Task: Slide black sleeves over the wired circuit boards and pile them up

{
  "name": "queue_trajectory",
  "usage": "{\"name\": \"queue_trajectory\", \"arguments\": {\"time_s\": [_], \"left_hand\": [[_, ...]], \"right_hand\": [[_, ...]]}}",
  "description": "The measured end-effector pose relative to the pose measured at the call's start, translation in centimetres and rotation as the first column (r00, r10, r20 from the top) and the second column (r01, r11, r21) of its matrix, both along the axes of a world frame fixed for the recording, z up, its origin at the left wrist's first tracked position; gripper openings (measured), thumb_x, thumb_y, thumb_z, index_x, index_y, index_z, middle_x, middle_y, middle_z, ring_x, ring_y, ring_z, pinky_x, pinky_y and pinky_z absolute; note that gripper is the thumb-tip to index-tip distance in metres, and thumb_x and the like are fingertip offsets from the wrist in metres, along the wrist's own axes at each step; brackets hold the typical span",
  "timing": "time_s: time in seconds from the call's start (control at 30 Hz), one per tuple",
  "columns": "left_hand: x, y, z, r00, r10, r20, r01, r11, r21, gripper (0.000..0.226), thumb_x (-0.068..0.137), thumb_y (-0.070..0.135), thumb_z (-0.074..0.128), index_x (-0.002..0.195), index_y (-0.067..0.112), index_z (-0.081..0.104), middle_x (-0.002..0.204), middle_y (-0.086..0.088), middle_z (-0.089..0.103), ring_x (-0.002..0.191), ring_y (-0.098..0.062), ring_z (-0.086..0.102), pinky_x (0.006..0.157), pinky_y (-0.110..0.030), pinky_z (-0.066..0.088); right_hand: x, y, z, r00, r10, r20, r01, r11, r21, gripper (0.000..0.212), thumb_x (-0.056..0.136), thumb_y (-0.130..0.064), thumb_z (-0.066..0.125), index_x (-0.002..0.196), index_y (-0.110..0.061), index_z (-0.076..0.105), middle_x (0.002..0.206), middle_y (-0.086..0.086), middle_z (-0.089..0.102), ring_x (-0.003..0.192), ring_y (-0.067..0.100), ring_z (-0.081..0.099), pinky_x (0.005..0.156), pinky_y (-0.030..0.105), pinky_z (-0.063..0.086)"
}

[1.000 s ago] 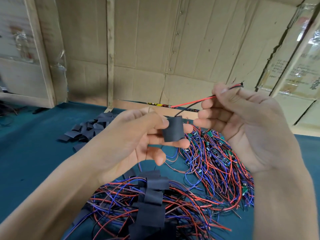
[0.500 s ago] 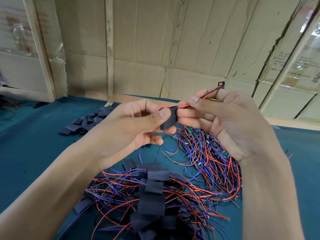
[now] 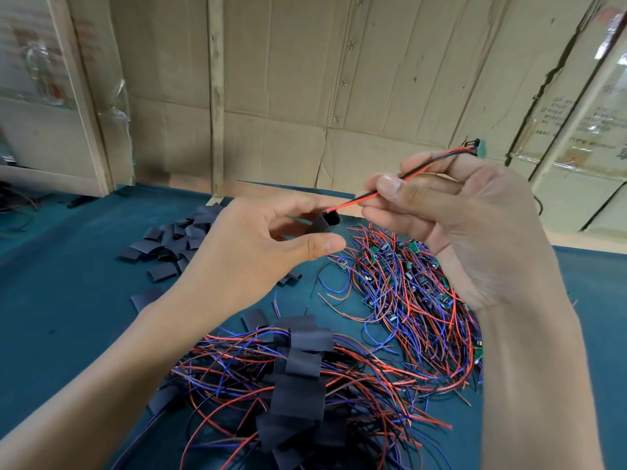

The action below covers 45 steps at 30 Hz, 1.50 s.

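Observation:
My left hand (image 3: 258,245) pinches a short black sleeve (image 3: 324,223) between thumb and fingers, its open mouth facing right. A red and black wire pair (image 3: 400,183) enters that mouth. My right hand (image 3: 454,218) grips the wires just right of the sleeve; a small green circuit board (image 3: 476,147) sticks out past its fingers. Below my hands lies a pile of sleeved boards (image 3: 302,378) with red, blue and black wires. To its right is a heap of bare wired boards (image 3: 407,293).
Loose black sleeves (image 3: 169,245) lie scattered on the teal tabletop (image 3: 68,300) at the left. Cardboard panels (image 3: 305,79) form a wall behind the table. Dark cables (image 3: 17,201) sit at the far left edge.
My right hand has drawn up and to the right, so more wire shows between the hands. The sleeve has turned so its open end faces the wires.

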<state>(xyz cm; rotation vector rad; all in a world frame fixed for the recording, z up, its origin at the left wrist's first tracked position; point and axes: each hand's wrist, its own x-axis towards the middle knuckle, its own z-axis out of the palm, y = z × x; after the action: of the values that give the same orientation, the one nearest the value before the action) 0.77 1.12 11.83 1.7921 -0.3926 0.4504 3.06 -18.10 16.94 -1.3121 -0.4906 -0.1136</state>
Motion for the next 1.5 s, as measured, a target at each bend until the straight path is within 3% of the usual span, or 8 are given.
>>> {"name": "queue_trajectory", "arguments": {"time_s": [0.2,0.37,0.5,0.9,1.13,1.27,1.37,1.5], "left_hand": [[0.2,0.2,0.0,0.997,0.048,0.065,-0.048,0.999,-0.004,0.025,0.073,0.030,0.080,0.097,0.037,0.075,0.092,0.017,0.076,0.090,-0.001,0.071,0.085,-0.015,0.052],[0.0,0.0,0.0,0.995,0.066,0.081,-0.075,0.991,0.111,0.035,0.072,0.025,0.084,0.086,0.055,0.071,0.085,0.035,0.070,0.083,0.016,0.064,0.075,0.002,0.040],[0.0,0.0,-0.1,0.991,0.112,0.073,-0.122,0.978,0.166,0.031,0.071,0.029,0.084,0.088,0.050,0.069,0.080,0.037,0.068,0.081,0.019,0.063,0.073,0.004,0.037],[0.0,0.2,-0.2,0.989,0.120,0.087,-0.134,0.974,0.181,0.031,0.071,0.027,0.086,0.088,0.048,0.070,0.079,0.032,0.070,0.078,0.015,0.065,0.072,0.002,0.039],[0.4,0.6,-0.2,0.985,0.139,0.105,-0.158,0.967,0.198,0.033,0.070,0.033,0.086,0.092,0.052,0.070,0.092,0.026,0.073,0.089,0.011,0.066,0.085,-0.004,0.045],[0.4,0.4,-0.3,0.989,0.111,0.101,-0.129,0.974,0.185,0.032,0.074,0.028,0.085,0.101,0.042,0.074,0.100,0.021,0.074,0.095,0.007,0.067,0.095,-0.017,0.049],[0.8,0.6,-0.8,0.989,0.121,0.081,-0.134,0.975,0.178,0.022,0.077,0.020,0.083,0.093,0.034,0.076,0.089,0.021,0.075,0.082,0.008,0.068,0.082,-0.013,0.051],[1.9,1.3,-2.1,0.982,0.179,-0.052,-0.165,0.965,0.204,0.007,0.081,0.019,0.080,0.077,0.018,0.074,0.063,0.004,0.071,0.047,0.001,0.057,0.050,-0.009,0.042]], "right_hand": [[0.3,-0.2,-0.2,0.996,-0.093,0.009,0.093,0.992,-0.087,0.023,0.075,0.010,0.075,0.091,0.003,0.060,0.082,0.027,0.073,0.075,0.037,0.075,0.067,0.037,0.062],[0.8,0.6,-0.9,0.998,-0.065,0.024,0.067,0.990,-0.126,0.021,0.077,0.011,0.076,0.087,-0.001,0.062,0.078,0.020,0.074,0.073,0.034,0.075,0.066,0.035,0.062],[1.2,1.0,-1.2,0.992,-0.105,0.063,0.109,0.993,-0.051,0.017,0.080,0.011,0.075,0.083,-0.002,0.064,0.071,0.013,0.072,0.073,0.031,0.075,0.067,0.035,0.062],[1.5,0.9,-1.6,0.985,-0.106,0.137,0.128,0.979,-0.162,0.020,0.079,0.011,0.076,0.084,-0.005,0.065,0.073,0.012,0.073,0.075,0.033,0.076,0.067,0.037,0.063],[2.0,1.0,-1.8,0.979,-0.137,0.151,0.157,0.979,-0.131,0.020,0.079,0.010,0.076,0.083,-0.005,0.064,0.070,0.007,0.073,0.070,0.027,0.076,0.065,0.032,0.062],[2.3,1.2,-2.3,0.984,-0.065,0.166,0.111,0.951,-0.288,0.018,0.075,0.003,0.082,0.078,-0.010,0.071,0.073,0.010,0.075,0.070,0.025,0.074,0.066,0.038,0.063],[3.0,2.3,-3.5,0.997,-0.030,0.069,0.056,0.913,-0.405,0.012,0.074,-0.004,0.085,0.076,-0.010,0.075,0.077,0.014,0.076,0.069,0.025,0.070,0.073,0.044,0.061],[4.7,2.4,-5.1,0.939,0.155,-0.307,-0.248,0.924,-0.291,0.027,0.080,-0.020,0.080,0.102,-0.005,0.076,0.072,0.001,0.061,0.059,0.015,0.049,0.052,0.026,0.047]]}}
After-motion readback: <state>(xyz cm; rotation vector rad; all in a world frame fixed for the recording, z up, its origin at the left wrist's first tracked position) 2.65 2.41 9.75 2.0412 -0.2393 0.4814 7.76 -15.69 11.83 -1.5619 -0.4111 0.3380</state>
